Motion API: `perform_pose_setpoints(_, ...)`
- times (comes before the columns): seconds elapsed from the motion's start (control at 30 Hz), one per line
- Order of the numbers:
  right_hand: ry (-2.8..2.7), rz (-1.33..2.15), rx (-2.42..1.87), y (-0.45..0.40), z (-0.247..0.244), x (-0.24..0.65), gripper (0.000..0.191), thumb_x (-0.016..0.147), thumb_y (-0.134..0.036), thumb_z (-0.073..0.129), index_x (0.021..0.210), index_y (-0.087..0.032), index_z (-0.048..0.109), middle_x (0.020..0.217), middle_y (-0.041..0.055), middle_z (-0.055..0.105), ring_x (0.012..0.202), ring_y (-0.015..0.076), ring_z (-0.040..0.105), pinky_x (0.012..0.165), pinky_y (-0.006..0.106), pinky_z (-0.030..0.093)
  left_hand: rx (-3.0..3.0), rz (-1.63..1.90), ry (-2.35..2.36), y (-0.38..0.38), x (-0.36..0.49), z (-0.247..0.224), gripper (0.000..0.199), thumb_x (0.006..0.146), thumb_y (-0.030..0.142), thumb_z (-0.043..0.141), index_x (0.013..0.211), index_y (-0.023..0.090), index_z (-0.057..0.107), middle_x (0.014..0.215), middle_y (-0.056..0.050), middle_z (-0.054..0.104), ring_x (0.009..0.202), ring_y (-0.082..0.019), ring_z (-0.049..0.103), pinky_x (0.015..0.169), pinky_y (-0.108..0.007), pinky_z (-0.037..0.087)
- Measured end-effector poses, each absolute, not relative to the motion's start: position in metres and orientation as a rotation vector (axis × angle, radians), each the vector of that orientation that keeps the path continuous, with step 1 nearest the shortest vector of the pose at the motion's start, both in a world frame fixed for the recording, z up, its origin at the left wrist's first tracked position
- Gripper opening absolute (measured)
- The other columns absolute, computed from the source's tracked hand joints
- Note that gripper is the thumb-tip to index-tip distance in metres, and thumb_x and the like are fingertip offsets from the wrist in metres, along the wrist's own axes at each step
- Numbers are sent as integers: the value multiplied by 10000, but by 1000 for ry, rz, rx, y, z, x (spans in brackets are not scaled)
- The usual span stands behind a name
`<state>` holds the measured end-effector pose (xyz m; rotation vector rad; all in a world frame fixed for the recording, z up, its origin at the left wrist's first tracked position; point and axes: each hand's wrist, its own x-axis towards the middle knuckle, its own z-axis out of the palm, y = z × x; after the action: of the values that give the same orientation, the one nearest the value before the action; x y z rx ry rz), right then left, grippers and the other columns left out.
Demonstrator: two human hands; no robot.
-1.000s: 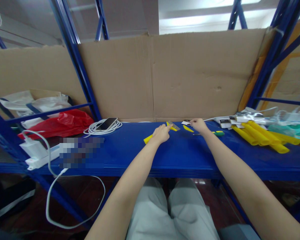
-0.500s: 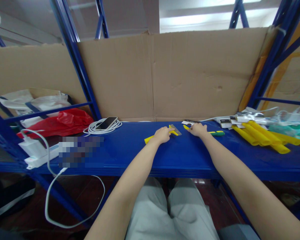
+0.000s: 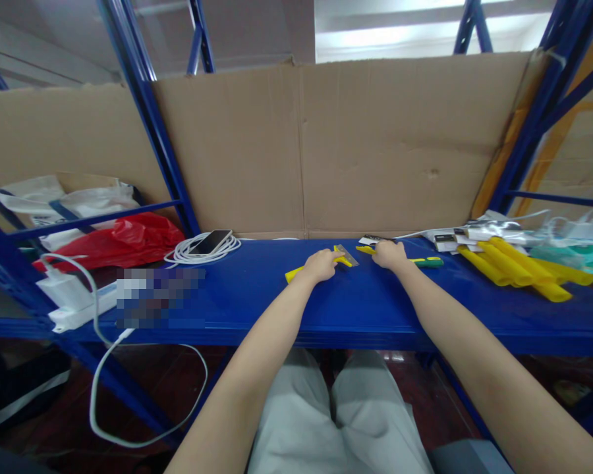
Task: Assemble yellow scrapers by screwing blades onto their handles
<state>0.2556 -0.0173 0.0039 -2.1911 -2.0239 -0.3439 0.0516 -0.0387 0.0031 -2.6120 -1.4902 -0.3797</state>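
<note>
My left hand (image 3: 320,265) is closed around the yellow handle of a scraper (image 3: 293,273). Its wide metal blade (image 3: 348,255) points away to the right, above the blue shelf top. In my right hand (image 3: 390,254), the fingers pinch a thin yellow strip (image 3: 364,250), whose tip points left toward the blade with a small gap between. What the strip belongs to is hidden by the fingers. Just right of that hand lies a green-and-yellow tool handle (image 3: 429,262); its other end is hidden. Behind the fingers rests a black-and-white card (image 3: 370,240).
Yellow rolled sleeves (image 3: 516,263) and small white boxes (image 3: 445,241) lie at the right. A phone (image 3: 211,241) sits on a coiled white cable (image 3: 180,252) at the left, near a red bag (image 3: 128,240) and power strip (image 3: 86,316). Cardboard (image 3: 375,145) walls the back.
My right hand has shifted slightly left, and the yellow strip in it has turned flatter, its tip nearer the blade. My left hand with the scraper is almost still.
</note>
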Motion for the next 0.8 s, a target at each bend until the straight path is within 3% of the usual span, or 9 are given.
perform_pose_setpoints(0.23,-1603,-44,-1938,-18,15,267,227,828,-264,518,929,-143,682,991,122,703,931,229,640,708,258,443,-2626,-388,-1488,-37,51,2,437,895,224,439,1314,309,529,1218,-50,616,1092,-209,586,919,-297,456)
perform_pose_setpoints(0.4,-1299,186,-1617,-14,18,259,176,818,-287,574,704,-153,571,698,87,690,682,167,650,544,203,428,-2641,-409,-1495,-36,51,2,435,893,222,450,1314,301,528,1236,-51,608,1112,-210,577,929,-298,449)
perform_pose_setpoints(0.53,-1067,641,-1389,-22,23,243,130,895,-254,466,804,-165,494,619,11,625,443,98,588,439,186,390,-2630,-419,-1519,-36,51,3,441,892,224,462,1326,276,513,1248,-53,602,1122,-202,569,936,-285,440)
perform_pose_setpoints(0.67,-913,989,-1259,-34,30,232,127,924,-205,377,866,-160,481,585,-23,574,400,80,544,443,194,402,-2626,-413,-1542,-36,51,3,470,885,224,473,1354,254,479,1261,-71,593,1136,-214,559,941,-302,435)
perform_pose_setpoints(0.8,-861,1186,-1215,-40,33,229,165,912,-160,384,792,-152,497,552,-26,549,399,63,488,457,192,389,-2623,-423,-1549,-35,51,3,479,884,214,465,1363,240,465,1279,-81,579,1151,-216,549,948,-310,429)
